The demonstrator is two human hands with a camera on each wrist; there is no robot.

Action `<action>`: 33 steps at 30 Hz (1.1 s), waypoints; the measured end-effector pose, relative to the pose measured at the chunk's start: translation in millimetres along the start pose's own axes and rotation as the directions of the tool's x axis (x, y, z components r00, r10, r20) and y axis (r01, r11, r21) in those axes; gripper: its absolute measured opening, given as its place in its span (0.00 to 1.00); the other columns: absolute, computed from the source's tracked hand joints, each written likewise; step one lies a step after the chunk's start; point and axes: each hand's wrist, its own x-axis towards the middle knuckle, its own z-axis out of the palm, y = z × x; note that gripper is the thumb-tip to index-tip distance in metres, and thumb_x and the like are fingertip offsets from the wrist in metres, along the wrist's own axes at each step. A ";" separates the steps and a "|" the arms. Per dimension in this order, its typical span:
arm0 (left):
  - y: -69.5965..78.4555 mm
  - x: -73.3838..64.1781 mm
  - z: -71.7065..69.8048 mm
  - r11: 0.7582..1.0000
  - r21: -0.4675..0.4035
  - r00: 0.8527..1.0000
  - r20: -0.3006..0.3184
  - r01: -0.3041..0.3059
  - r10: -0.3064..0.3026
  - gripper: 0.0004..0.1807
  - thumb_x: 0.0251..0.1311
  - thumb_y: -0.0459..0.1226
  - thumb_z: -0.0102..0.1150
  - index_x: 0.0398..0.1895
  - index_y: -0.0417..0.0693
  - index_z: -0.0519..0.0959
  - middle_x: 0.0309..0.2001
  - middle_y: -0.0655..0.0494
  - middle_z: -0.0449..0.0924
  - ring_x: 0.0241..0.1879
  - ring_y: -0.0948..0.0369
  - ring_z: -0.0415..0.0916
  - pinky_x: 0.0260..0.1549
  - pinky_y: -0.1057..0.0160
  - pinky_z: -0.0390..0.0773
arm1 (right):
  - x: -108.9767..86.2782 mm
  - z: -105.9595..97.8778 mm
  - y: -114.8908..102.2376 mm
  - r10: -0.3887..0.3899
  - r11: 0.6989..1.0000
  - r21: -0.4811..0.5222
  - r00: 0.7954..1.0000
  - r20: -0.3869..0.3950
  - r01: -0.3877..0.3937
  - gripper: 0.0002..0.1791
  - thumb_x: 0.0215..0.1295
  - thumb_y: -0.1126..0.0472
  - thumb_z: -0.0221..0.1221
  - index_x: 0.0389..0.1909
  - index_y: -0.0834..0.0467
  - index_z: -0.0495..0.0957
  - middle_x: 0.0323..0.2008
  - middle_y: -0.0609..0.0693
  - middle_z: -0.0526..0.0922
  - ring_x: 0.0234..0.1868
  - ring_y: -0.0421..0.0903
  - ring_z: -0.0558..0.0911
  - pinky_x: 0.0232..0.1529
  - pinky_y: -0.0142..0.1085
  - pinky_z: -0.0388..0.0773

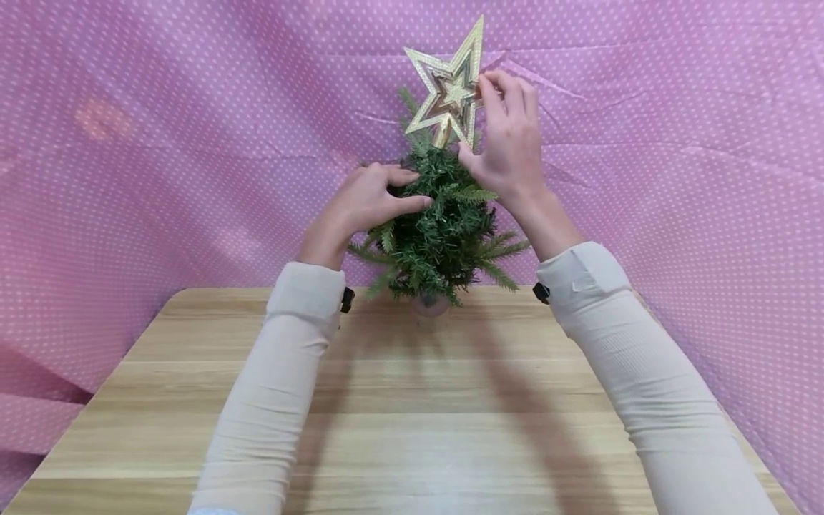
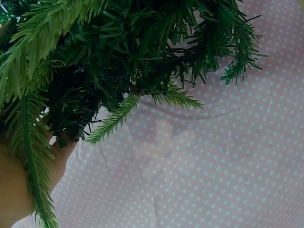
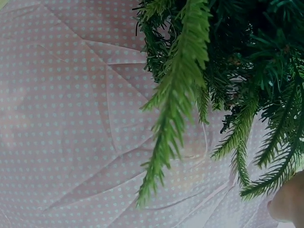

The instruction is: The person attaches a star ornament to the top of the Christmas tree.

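Note:
A small artificial Christmas tree (image 1: pixel 444 236) stands at the far side of the table, with a gold star topper (image 1: pixel 454 93) above its crown, tilted to the right. My right hand (image 1: pixel 511 136) pinches the star's right side between thumb and fingers. On the tree's upper left, my left hand (image 1: pixel 370 197) grips the foliage; its other fingertips are hidden behind needles. The left wrist view shows dark green branches (image 2: pixel 118 42) and part of the left hand (image 2: pixel 28 175). Light green sprigs (image 3: pixel 183 85) hang in the right wrist view, where little of the right hand (image 3: pixel 287 202) shows.
The tree's round base (image 1: pixel 430 306) rests near the back edge of the wooden table (image 1: pixel 412 400). A pink dotted cloth (image 1: pixel 225 143) hangs behind and along both sides. Dark wrist bands (image 1: pixel 347 300) show at both sleeve cuffs.

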 end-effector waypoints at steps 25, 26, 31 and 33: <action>-2.8 2.1 -1.4 0.999 0.022 1.000 0.016 -0.027 0.027 0.39 0.63 0.63 0.61 0.72 0.53 0.72 0.73 0.59 0.67 0.77 0.55 0.53 0.76 0.50 0.32 | -2.3 3.6 1.0 -0.104 0.994 -0.037 0.991 -0.080 0.101 0.43 0.51 0.64 0.73 0.68 0.73 0.67 0.65 0.65 0.70 0.66 0.60 0.64 0.75 0.37 0.50; -3.5 2.2 -1.5 0.999 0.023 0.999 0.015 -0.029 0.028 0.39 0.63 0.63 0.61 0.72 0.53 0.72 0.73 0.59 0.67 0.77 0.55 0.53 0.76 0.50 0.32 | -2.2 4.1 0.7 -0.106 0.994 -0.034 0.991 -0.083 0.103 0.43 0.51 0.64 0.73 0.68 0.73 0.67 0.65 0.65 0.70 0.66 0.60 0.64 0.75 0.37 0.50; -5.6 1.5 -1.4 0.999 0.031 1.000 0.015 -0.028 0.027 0.39 0.64 0.63 0.60 0.72 0.53 0.72 0.72 0.60 0.68 0.76 0.56 0.54 0.76 0.50 0.30 | -0.3 6.0 -0.3 -0.113 0.993 -0.033 0.991 -0.073 0.111 0.43 0.51 0.64 0.73 0.67 0.73 0.68 0.65 0.65 0.70 0.66 0.61 0.64 0.75 0.38 0.50; -5.7 1.5 -0.8 0.999 0.029 1.000 0.017 -0.027 0.027 0.39 0.64 0.63 0.60 0.71 0.53 0.72 0.72 0.61 0.68 0.76 0.56 0.53 0.76 0.51 0.28 | 0.4 6.6 0.7 -0.114 0.993 -0.035 0.991 -0.067 0.112 0.42 0.51 0.65 0.73 0.67 0.73 0.68 0.65 0.66 0.70 0.66 0.61 0.64 0.75 0.38 0.50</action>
